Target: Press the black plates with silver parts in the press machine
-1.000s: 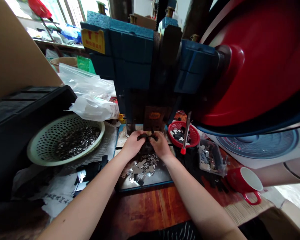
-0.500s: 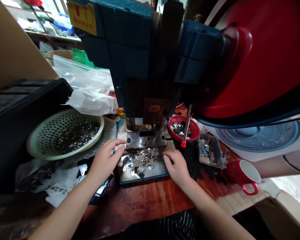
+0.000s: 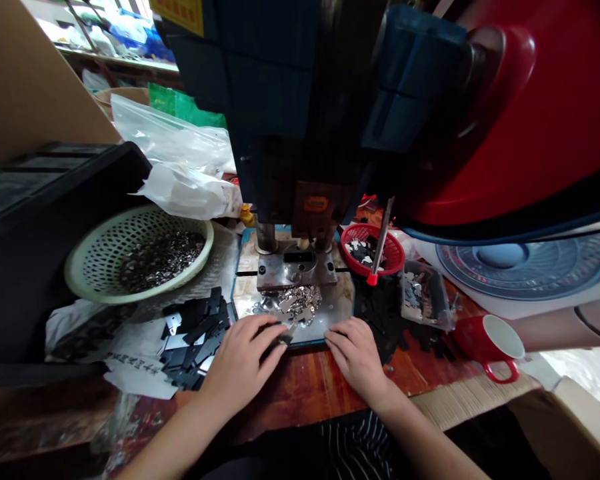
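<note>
Curling left hand (image 3: 245,357) with unclear grip near metal pieces (image 3: 300,303), lower centre; bunching right hand (image 3: 356,353) fingertips together; possibly risking spills by oversweeping.

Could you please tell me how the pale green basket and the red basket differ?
The pale green basket looks clearly larger than the red basket. The green one stands left of the press, the red one right of it. The green one holds a heap of small shiny metal bits, while the red one holds flat black and silvery pieces. Both are open-topped, with holes in their walls.
</note>
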Available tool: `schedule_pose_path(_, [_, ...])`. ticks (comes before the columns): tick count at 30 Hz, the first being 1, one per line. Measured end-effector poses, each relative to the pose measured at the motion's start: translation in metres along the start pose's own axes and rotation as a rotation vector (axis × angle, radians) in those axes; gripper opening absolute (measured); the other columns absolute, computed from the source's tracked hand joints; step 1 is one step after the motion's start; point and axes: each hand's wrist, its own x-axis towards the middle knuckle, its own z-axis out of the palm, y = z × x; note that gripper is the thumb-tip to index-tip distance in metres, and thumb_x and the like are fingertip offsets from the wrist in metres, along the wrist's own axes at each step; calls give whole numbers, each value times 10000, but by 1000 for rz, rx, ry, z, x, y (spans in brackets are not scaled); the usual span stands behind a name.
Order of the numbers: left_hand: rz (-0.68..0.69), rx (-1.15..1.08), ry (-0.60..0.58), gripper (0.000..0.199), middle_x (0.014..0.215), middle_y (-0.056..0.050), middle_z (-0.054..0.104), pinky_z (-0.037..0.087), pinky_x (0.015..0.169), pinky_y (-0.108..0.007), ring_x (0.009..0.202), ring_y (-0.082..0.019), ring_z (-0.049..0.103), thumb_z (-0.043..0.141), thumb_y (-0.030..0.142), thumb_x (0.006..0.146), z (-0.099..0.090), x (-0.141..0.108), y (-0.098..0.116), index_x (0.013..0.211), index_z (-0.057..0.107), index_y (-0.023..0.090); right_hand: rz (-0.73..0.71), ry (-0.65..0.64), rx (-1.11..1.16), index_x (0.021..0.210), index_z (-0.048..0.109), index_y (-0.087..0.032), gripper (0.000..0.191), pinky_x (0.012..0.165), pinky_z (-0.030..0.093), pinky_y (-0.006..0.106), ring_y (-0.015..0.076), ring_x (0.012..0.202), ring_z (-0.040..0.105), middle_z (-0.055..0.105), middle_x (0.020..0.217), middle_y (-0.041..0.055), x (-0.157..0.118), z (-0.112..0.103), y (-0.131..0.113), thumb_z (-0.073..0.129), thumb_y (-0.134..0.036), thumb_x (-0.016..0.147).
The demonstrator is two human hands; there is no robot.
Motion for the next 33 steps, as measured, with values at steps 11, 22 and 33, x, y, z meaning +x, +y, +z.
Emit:
schedule_pose_path(11, [64, 56, 74, 243, 1000, -55, 673, 441, 822, -420, 921, -249, 581, 581, 240, 837, 18, -2, -1, 1053, 679, 292, 112, 45, 70, 936, 643, -241, 167, 918, 428, 447, 207, 879, 589, 659, 892, 49, 10, 4, -2, 500, -168, 892])
schedule_pose_path(22, [-300, -276, 242, 229, 1010, -40, 700, 462, 857, -306, 939, -209, 636, 494, 329, 899, -5, 41, 1, 1017, 666, 235, 239, 185, 6, 841, 687, -243, 119, 980, 322, 456, 246, 992, 524, 669, 980, 46, 158, 21, 4, 573, -250, 873])
schedule_pose_path(33, [-330, -308, 250, 257, 984, -30, 691, 477, 800, -303, 900, -201, 627, 483, 372, 887, -14, 84, -11, 979, 669, 221, 67, 76, -19, 954, 691, -284, 158, 1089, 181, 513, 227, 1062, 524, 692, 1025, -8, 151, 15, 5, 545, -311, 899])
